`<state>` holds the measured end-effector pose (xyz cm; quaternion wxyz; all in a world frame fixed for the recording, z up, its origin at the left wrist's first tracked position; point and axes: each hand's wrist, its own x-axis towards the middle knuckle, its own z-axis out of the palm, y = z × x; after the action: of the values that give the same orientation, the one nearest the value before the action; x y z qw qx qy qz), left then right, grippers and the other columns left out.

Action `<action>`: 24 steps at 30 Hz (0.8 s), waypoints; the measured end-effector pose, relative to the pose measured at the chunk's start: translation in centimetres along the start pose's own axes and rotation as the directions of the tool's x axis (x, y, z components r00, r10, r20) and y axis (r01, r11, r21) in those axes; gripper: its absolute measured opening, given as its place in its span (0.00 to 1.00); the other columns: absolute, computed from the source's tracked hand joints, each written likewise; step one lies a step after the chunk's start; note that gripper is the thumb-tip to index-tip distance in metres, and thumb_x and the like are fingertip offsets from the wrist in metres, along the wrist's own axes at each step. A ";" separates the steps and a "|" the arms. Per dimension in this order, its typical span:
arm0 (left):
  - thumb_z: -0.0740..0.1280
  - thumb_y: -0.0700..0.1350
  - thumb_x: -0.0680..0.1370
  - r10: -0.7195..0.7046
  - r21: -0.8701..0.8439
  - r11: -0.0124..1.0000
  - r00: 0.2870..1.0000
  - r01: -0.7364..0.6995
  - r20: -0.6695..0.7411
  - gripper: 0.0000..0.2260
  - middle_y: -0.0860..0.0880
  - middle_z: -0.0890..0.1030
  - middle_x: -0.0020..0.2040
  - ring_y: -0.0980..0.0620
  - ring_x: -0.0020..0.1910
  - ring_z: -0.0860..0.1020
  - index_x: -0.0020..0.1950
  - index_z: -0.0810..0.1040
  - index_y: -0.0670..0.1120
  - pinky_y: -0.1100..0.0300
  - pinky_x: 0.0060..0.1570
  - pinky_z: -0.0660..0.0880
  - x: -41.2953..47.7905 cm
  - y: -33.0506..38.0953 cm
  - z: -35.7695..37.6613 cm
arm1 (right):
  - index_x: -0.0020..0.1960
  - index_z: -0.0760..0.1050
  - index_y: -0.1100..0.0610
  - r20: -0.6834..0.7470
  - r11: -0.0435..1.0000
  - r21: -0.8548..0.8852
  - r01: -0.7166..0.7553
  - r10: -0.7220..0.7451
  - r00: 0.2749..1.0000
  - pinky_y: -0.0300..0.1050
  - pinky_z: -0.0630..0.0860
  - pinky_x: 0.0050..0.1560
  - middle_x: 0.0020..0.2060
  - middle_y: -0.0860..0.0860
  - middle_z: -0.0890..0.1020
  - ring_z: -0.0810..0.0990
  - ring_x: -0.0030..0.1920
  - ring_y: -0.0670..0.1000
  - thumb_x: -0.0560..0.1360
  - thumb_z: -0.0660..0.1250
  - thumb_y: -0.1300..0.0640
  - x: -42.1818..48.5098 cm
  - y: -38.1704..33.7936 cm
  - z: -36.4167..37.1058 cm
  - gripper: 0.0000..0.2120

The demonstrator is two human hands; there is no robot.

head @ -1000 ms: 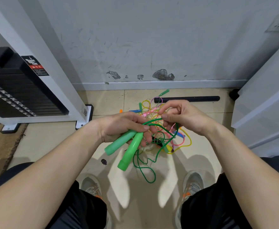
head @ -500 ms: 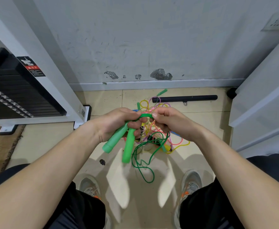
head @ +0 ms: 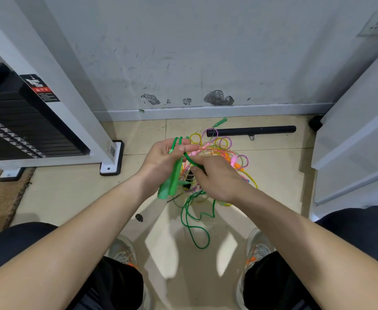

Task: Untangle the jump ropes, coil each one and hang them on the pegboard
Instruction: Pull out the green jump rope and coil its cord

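the person is crouching over the tiled floor [head: 71, 193], looking down between 2 grey shoes [head: 123, 251].

the left hand [head: 161, 159] is holding the green jump rope's 2 green handles [head: 172, 180] side by side, their ends pointing down toward the floor. its fingers [head: 184, 148] are curling round the handles and round a few loops of green cord [head: 197, 220] that are standing up above the fist.

the right hand [head: 219, 177] is sitting just beside the left, back of the hand facing the camera. its fingers [head: 200, 163] are pinching together on the green cord where it is arcing across from the left hand. below both hands the rest of the cord is hanging down and lying in loose loops on the floor between the shoes.

behind the hands, the tangle of ropes [head: 223, 151] is lying on the floor: yellow, pink, purple and orange cords are crossing over each other, and how they are knotted cannot be told. a loose green handle [head: 220, 121] is lying at the far edge of the tangle, near the scuffed wall [head: 206, 52]. a black bar [head: 250, 130] is lying along the floor just beyond the tangle. a weight stack [head: 26, 130] in a white frame is standing at the left.
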<state>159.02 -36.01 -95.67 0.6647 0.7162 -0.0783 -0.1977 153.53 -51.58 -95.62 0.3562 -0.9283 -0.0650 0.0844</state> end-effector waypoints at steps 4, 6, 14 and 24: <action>0.63 0.51 0.78 0.172 0.399 0.905 0.985 -0.148 -0.025 0.11 0.60 0.83 0.53 0.60 0.55 0.79 0.55 0.83 0.51 0.60 0.58 0.73 0.1 -0.3 0.0 | 0.35 0.72 0.52 -0.057 0.974 0.216 -0.066 0.080 0.995 0.47 0.65 0.34 0.30 0.56 0.74 0.70 0.30 0.50 0.80 0.61 0.57 0.0 -0.5 -0.1 0.15; 0.60 0.52 0.81 0.252 0.531 0.819 0.968 -0.218 0.009 0.09 0.57 0.84 0.52 0.54 0.53 0.81 0.55 0.78 0.54 0.53 0.57 0.75 -0.2 -0.7 0.1 | 0.33 0.71 0.58 -0.031 0.906 0.407 -0.117 0.142 0.989 0.46 0.65 0.35 0.32 0.60 0.74 0.68 0.29 0.51 0.80 0.60 0.57 0.1 -0.7 -0.4 0.16; 0.52 0.59 0.83 0.246 0.322 0.922 0.968 -0.217 -0.052 0.22 0.51 0.80 0.33 0.49 0.41 0.80 0.55 0.77 0.44 0.44 0.50 0.77 -1.4 -0.7 1.7 | 0.38 0.81 0.52 0.034 0.691 0.703 -0.166 0.201 0.979 0.47 0.62 0.34 0.37 0.55 0.73 0.64 0.31 0.53 0.80 0.59 0.62 -0.1 -1.5 -0.3 0.17; 0.61 0.50 0.78 0.227 0.615 0.754 0.970 -0.231 0.085 0.06 0.54 0.85 0.50 0.50 0.52 0.81 0.48 0.76 0.52 0.49 0.55 0.76 -0.3 0.1 -0.4 | 0.53 0.83 0.62 0.034 0.715 0.649 -0.259 0.313 0.949 0.43 0.73 0.33 0.39 0.56 0.85 0.73 0.28 0.49 0.77 0.63 0.68 0.4 -1.7 -1.5 0.12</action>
<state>158.89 -35.54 -95.50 0.4111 0.8791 -0.2276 -0.0802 154.12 -51.24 -93.44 0.6385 -0.7498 0.1263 0.1192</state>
